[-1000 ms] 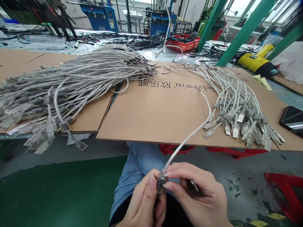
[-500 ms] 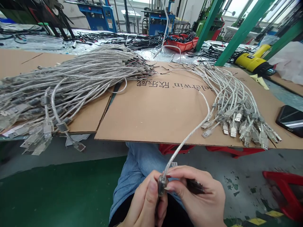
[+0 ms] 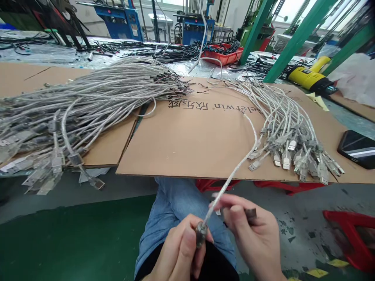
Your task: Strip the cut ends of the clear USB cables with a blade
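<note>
My left hand (image 3: 181,249) is closed around a USB cable (image 3: 234,171) at its dark grey cylindrical bead (image 3: 200,234). The pale braided cable rises from there over the cardboard edge to its bare end. To the right of the bead, my right hand (image 3: 252,230) has its fingers curled round a small dark piece (image 3: 251,214), partly hidden by the fingers, whose kind I cannot make out. Its fingertips are beside the cable, apart from the bead.
Many similar cables (image 3: 111,97) lie heaped at left. A smaller bundle (image 3: 288,117) fans out at right on the cardboard (image 3: 181,144), near a black phone (image 3: 357,148). Farther back are a red tray (image 3: 224,56), a yellow heat gun (image 3: 309,78) and green posts (image 3: 299,39).
My right hand has drawn away from the bead, with its fingers now higher and to the right. My left hand keeps its hold on the cable.
</note>
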Motion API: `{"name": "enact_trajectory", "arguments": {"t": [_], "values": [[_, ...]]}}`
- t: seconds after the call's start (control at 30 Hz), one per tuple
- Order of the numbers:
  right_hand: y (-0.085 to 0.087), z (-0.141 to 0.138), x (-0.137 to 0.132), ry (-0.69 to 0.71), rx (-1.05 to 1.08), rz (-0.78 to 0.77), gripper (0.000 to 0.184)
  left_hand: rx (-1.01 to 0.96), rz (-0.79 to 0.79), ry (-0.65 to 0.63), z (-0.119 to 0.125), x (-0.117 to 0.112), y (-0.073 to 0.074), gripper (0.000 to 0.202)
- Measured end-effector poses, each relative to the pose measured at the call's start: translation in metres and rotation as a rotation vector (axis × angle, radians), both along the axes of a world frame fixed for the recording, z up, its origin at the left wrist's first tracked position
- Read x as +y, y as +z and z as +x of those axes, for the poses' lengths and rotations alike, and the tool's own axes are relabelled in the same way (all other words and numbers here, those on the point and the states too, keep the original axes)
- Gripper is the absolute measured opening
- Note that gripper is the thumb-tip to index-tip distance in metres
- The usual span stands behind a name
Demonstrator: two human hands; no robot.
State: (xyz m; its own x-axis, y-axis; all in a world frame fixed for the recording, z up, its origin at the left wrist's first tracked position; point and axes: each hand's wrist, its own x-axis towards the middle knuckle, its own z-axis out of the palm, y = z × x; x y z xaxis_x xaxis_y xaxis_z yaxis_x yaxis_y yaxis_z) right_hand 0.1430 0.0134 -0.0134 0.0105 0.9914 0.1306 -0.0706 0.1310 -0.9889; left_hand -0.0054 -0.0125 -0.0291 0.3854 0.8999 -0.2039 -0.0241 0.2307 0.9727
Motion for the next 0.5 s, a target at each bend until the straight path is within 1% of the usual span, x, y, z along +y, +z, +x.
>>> {"name": "enact_trajectory", "arguments": {"t": [0.03, 0.1, 0.13, 0.17, 0.2, 0.23, 0.27, 0.33, 0.4, 0.43, 0.47, 0.5], "values": [[0.0, 0.003, 0.003, -0.015, 0.059, -0.079, 0.019, 0.116, 0.108, -0.081, -0.001, 0.003, -0.001, 0.051], [0.002, 0.009, 0.014, -0.055, 0.213, -0.212, 0.029, 0.451, 0.284, -0.282, -0.002, 0.009, -0.002, 0.04], [0.005, 0.013, 0.022, -0.1, 0.286, -0.245, 0.034, 0.639, 0.32, -0.379, -0.003, 0.013, -0.002, 0.031], [0.009, 0.017, 0.03, -0.163, 0.346, -0.252, 0.038, 0.809, 0.319, -0.458, -0.003, 0.017, -0.003, 0.023], [0.013, 0.023, 0.039, -0.233, 0.387, -0.238, 0.041, 0.94, 0.299, -0.509, -0.003, 0.021, -0.004, 0.016], [0.018, 0.029, 0.047, -0.296, 0.413, -0.204, 0.042, 1.025, 0.284, -0.538, -0.003, 0.024, -0.006, 0.012], [0.023, 0.035, 0.055, -0.353, 0.429, -0.159, 0.042, 1.07, 0.27, -0.549, -0.004, 0.028, -0.009, 0.011], [0.032, 0.046, 0.065, -0.442, 0.447, -0.048, 0.042, 1.089, 0.252, -0.546, -0.008, 0.032, -0.015, 0.011], [0.038, 0.052, 0.068, -0.523, 0.463, 0.051, 0.041, 1.101, 0.249, -0.544, -0.012, 0.034, -0.023, 0.011], [0.039, 0.052, 0.067, -0.534, 0.467, 0.072, 0.039, 1.097, 0.253, -0.533, -0.015, 0.034, -0.025, 0.012], [0.039, 0.049, 0.064, -0.498, 0.457, 0.066, 0.036, 1.058, 0.264, -0.498, -0.017, 0.034, -0.027, 0.015], [0.038, 0.045, 0.059, -0.425, 0.435, 0.038, 0.035, 0.972, 0.284, -0.437, -0.019, 0.033, -0.026, 0.019]]}}
